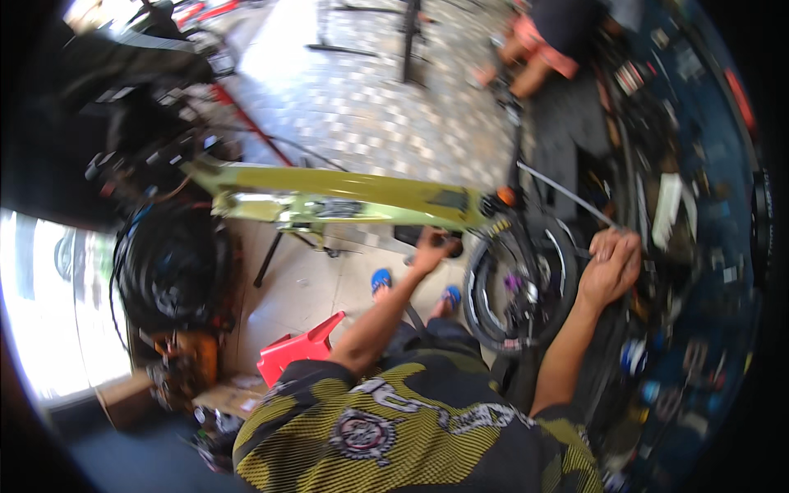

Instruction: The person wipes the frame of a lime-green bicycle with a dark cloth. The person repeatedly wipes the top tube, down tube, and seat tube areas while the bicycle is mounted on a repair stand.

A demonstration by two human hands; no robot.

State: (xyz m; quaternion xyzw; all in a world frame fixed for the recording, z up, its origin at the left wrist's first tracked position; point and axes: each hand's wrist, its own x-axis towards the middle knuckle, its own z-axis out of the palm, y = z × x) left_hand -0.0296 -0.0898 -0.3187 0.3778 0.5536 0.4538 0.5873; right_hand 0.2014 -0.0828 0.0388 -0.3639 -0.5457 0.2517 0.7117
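A yellow-green bicycle frame [353,193] lies across the middle of the view. My left hand [431,251] is just below its right end, fingers curled beside a dark part; what they grip is blurred. On the right, my right hand [612,263] is closed in a fist, with a thin silver metal rod [567,193] running from it toward the bike's front end. Between my hands stands the front wheel [526,287], with a black tyre and a purple hub part. An orange piece [507,195] sits where the frame meets the dark front end.
A red plastic stool [300,349] stands left of my legs. Several black tyres [173,267] are piled at the left, near a cardboard box [123,394]. A dark bench and wall crowded with tools [690,329] line the right. Another person [546,49] crouches at the far right.
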